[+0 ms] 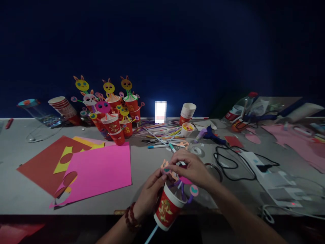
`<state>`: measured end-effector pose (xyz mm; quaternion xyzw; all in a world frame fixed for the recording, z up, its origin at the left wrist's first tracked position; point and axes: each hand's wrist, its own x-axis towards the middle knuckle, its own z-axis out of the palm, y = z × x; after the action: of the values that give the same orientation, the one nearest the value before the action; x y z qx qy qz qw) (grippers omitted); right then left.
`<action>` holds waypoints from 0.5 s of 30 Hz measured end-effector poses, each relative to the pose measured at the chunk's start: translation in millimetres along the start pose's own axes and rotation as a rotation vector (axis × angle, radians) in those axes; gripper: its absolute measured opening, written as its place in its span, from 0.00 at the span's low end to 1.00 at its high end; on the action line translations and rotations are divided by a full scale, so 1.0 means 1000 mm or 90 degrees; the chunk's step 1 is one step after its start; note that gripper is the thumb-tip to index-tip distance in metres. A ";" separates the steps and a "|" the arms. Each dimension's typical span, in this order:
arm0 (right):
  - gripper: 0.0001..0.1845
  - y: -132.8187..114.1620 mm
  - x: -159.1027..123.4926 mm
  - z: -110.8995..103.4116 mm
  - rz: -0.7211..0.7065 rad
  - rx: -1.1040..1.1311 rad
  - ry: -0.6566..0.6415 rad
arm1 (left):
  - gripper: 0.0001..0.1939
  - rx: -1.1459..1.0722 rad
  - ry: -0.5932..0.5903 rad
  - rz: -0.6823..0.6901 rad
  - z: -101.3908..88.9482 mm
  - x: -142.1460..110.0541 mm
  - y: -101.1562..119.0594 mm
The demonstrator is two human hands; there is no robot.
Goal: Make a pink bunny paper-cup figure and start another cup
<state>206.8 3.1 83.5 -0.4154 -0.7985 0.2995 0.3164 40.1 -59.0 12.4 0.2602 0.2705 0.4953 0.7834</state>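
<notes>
A red paper cup (168, 207) with a gold print and white rim is tilted near the table's front edge. A pale straw-like stick (151, 234) pokes out of its base. Purple pipe-cleaner arms rise from the cup, one ending in a pink disc with a teal heart (194, 190). My left hand (151, 188) is beside the cup, its fingertips closed on a small pink paper cut-out (166, 170) with a teal mark. My right hand (191, 165) pinches the same cut-out from above. It partly hides a magenta paper head (186, 179).
Finished cup figures (111, 122) stand at back left beside stacked cups (62, 105). Coloured paper sheets (101, 173) lie left. Pens and sticks (162, 130), a tape roll (196, 151) and a blue glue gun (213, 134) lie ahead. Cables (228, 166) and a power strip (264, 173) occupy the right.
</notes>
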 end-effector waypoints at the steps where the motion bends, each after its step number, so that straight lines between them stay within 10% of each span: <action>1: 0.07 0.000 0.000 0.001 0.001 0.000 -0.002 | 0.09 -0.004 -0.001 -0.001 0.001 0.001 0.000; 15: 0.07 0.005 0.003 0.009 -0.018 -0.039 0.017 | 0.14 0.046 -0.002 0.020 -0.004 0.004 -0.002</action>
<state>201.0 5.7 74.4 -0.4173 -0.8091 0.2647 0.3181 40.2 -55.7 7.8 0.2931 0.2826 0.4969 0.7664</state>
